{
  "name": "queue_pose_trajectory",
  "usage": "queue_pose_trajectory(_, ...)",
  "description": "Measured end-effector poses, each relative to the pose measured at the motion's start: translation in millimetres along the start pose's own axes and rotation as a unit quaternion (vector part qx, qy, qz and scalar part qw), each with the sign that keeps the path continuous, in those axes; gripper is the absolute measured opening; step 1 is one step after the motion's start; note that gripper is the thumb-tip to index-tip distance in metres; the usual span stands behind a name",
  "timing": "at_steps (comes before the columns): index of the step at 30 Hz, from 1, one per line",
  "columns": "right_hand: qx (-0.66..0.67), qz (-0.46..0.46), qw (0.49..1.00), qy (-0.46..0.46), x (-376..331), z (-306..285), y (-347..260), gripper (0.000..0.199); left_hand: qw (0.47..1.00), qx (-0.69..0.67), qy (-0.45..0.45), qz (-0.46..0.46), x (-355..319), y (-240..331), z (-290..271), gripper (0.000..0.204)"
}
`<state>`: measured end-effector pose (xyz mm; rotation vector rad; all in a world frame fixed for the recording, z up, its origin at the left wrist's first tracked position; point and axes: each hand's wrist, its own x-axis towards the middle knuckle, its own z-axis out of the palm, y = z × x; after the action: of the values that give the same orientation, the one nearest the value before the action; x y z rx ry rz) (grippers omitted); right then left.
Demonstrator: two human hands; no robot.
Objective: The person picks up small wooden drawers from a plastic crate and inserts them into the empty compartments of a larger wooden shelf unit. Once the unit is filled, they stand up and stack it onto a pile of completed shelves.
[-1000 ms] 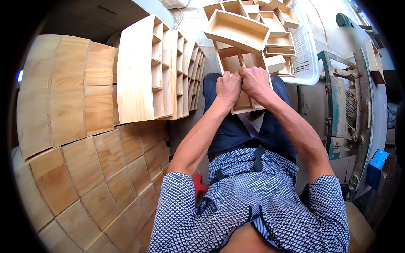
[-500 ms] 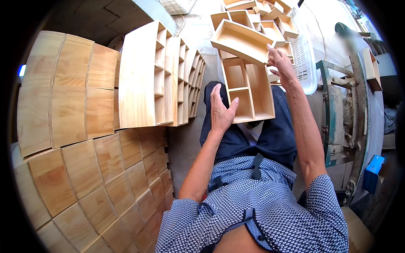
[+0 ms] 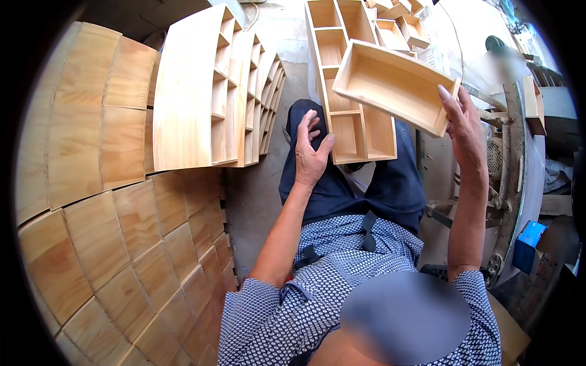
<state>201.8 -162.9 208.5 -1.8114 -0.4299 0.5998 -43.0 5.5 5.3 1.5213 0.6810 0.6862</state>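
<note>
Head view, looking down over a patterned shirt point(image 3: 366, 305) and dark trousers point(image 3: 360, 189). Right hand point(image 3: 465, 125) raised, grip clamped on the near corner of a shallow wooden tray point(image 3: 390, 85), held tilted in the air with its open side toward the camera. Just below and left of that grip, a long compartmented wooden box point(image 3: 357, 131) resting on the lap, reaching away up the frame. Left hand point(image 3: 311, 155) flat on the thigh, fingers loosely apart, thumb touching the box's left edge, clamped on nothing. Farther left of that grip, upright divided wooden racks point(image 3: 210, 97); beyond them, stacked plain wooden boxes point(image 3: 110, 232). Beyond the tray, more small wooden trays point(image 3: 403, 27).
</note>
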Motion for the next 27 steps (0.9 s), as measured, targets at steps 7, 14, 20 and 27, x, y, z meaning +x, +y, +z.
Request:
queue_pose_trajectory(7,-0.188,-0.024,0.981,-0.050,-76,23,-34,0.067,0.953,0.193,-0.057,0.226,-40,48,-5,0.083)
queue_pose_trajectory(14,-0.336,-0.091,0.937,-0.039,-74,51,-42,0.068,0.956,0.176,-0.083,0.220,-58,48,6,0.062)
queue_pose_trajectory(20,-0.430,-0.148,0.890,-0.024,-62,68,-49,0.074,0.963,0.144,-0.071,0.217,-41,40,1,0.033)
queue_pose_trajectory(27,-0.460,-0.213,0.861,-0.040,-43,84,-47,0.085,0.972,0.102,-0.058,0.203,-41,29,1,0.030)
